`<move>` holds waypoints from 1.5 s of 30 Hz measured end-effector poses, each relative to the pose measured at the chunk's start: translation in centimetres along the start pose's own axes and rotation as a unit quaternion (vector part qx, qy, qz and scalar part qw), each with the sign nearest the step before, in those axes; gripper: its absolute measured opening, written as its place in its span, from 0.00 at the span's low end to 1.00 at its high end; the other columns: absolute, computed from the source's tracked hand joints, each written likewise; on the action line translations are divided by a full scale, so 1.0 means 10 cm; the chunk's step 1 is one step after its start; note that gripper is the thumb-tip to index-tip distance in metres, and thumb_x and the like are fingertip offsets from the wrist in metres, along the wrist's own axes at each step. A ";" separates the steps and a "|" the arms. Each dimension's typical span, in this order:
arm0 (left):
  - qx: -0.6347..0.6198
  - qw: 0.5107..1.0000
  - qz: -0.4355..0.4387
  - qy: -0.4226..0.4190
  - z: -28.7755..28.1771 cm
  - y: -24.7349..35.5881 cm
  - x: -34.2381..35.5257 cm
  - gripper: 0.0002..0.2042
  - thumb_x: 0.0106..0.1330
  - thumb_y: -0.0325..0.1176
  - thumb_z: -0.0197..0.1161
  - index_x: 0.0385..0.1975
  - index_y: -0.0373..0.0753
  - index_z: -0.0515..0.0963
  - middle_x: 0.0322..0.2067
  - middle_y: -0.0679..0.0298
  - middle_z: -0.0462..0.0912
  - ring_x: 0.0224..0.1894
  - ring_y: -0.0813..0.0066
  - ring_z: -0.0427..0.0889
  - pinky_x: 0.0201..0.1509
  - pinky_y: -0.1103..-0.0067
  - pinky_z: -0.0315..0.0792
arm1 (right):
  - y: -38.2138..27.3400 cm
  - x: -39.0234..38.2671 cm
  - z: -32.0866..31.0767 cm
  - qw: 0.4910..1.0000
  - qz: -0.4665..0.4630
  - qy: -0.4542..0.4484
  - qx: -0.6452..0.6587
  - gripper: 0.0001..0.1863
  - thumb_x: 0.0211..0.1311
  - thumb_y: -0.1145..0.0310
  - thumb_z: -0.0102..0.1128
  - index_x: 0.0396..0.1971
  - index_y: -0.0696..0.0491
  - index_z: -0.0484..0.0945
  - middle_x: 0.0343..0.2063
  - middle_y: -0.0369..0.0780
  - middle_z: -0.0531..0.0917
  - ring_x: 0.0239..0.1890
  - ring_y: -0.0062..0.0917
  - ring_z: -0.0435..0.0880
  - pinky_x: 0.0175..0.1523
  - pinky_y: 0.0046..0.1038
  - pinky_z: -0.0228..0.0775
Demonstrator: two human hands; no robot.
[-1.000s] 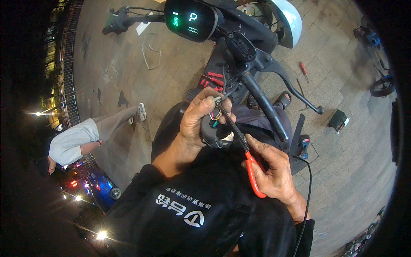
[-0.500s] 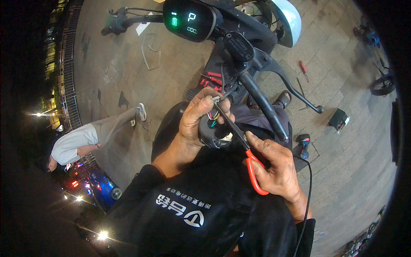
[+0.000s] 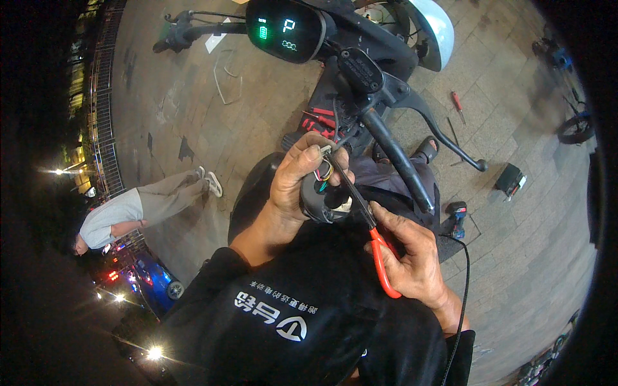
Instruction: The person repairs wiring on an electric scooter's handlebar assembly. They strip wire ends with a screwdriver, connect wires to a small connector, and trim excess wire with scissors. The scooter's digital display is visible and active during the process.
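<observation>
My left hand [image 3: 293, 177] is closed round a small pale wire connector [image 3: 326, 150], pinched between thumb and fingers. Thin coloured wires [image 3: 324, 171] run from it down to a dark round switch housing [image 3: 317, 201], which hangs against the palm. My right hand [image 3: 412, 254] grips red-handled long-nose pliers [image 3: 384, 264]. Their dark, slender jaws reach up to the connector, and the tips are partly hidden by my left fingers. Just beyond my hands is the scooter's bare handlebar end [image 3: 399, 161], with a black brake lever [image 3: 438, 128] beside it.
A lit display [image 3: 286, 31] sits mid-handlebar. On the footboard lies a red-and-black tool set [image 3: 320, 122]. To the right on the paving are a red screwdriver [image 3: 458, 106], a cordless drill [image 3: 456, 219] and a black box [image 3: 510, 181]. A person [image 3: 116, 215] stands at left.
The plier handles have shifted slightly downward and look closer together, with the jaws still at the connector. My left hand has barely moved. The person at left has changed leg position.
</observation>
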State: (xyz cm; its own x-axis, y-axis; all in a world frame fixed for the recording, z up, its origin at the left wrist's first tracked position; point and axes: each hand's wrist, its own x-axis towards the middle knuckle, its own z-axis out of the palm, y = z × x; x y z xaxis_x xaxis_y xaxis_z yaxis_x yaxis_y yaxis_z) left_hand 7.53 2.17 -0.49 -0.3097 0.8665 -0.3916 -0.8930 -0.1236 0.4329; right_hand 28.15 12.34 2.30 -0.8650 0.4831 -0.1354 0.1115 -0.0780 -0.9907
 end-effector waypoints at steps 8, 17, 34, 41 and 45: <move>0.012 1.000 0.003 0.011 0.04 0.01 -0.01 0.10 0.67 0.35 0.59 0.44 0.40 0.76 0.37 0.51 0.81 0.32 0.69 0.84 0.50 0.65 0.78 | 0.01 -0.02 0.00 1.000 -0.004 0.004 0.005 0.26 0.51 0.78 0.64 0.54 0.62 0.74 0.29 0.48 0.81 0.26 0.32 0.81 0.35 0.28 0.74; 0.001 1.000 -0.006 -0.004 0.03 0.01 0.01 0.09 0.67 0.36 0.59 0.43 0.40 0.76 0.36 0.54 0.80 0.29 0.71 0.81 0.47 0.67 0.78 | -0.02 0.03 -0.05 1.000 -0.006 -0.013 -0.005 0.25 0.50 0.78 0.65 0.52 0.63 0.75 0.33 0.50 0.83 0.29 0.35 0.83 0.36 0.30 0.75; -0.005 1.000 -0.007 -0.004 0.04 0.00 0.01 0.10 0.67 0.35 0.60 0.44 0.41 0.75 0.36 0.54 0.79 0.30 0.70 0.81 0.48 0.65 0.78 | -0.01 0.02 -0.05 1.000 0.004 -0.011 0.008 0.26 0.50 0.78 0.65 0.53 0.62 0.75 0.32 0.50 0.82 0.29 0.34 0.83 0.37 0.29 0.75; -0.011 1.000 -0.013 -0.007 -0.01 0.00 0.01 0.10 0.66 0.35 0.60 0.44 0.41 0.75 0.36 0.53 0.79 0.30 0.70 0.81 0.47 0.66 0.77 | -0.05 0.06 -0.10 0.999 -0.002 -0.034 -0.017 0.25 0.50 0.78 0.64 0.52 0.64 0.75 0.36 0.51 0.83 0.34 0.38 0.85 0.40 0.31 0.76; -0.003 1.000 -0.013 -0.015 0.03 0.00 0.02 0.10 0.66 0.36 0.61 0.44 0.42 0.76 0.34 0.55 0.79 0.29 0.72 0.79 0.45 0.68 0.75 | -0.04 0.07 -0.11 0.999 -0.013 -0.035 -0.026 0.25 0.50 0.78 0.64 0.52 0.64 0.75 0.36 0.52 0.83 0.33 0.38 0.84 0.40 0.30 0.76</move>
State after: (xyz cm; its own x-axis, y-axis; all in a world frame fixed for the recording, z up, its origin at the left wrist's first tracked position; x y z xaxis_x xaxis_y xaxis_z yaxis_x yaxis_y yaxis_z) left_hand 7.59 2.50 -0.34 -0.2762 0.8834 -0.3786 -0.9027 -0.1031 0.4178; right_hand 28.03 13.68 2.56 -0.9002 0.4216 -0.1095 0.1118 -0.0193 -0.9935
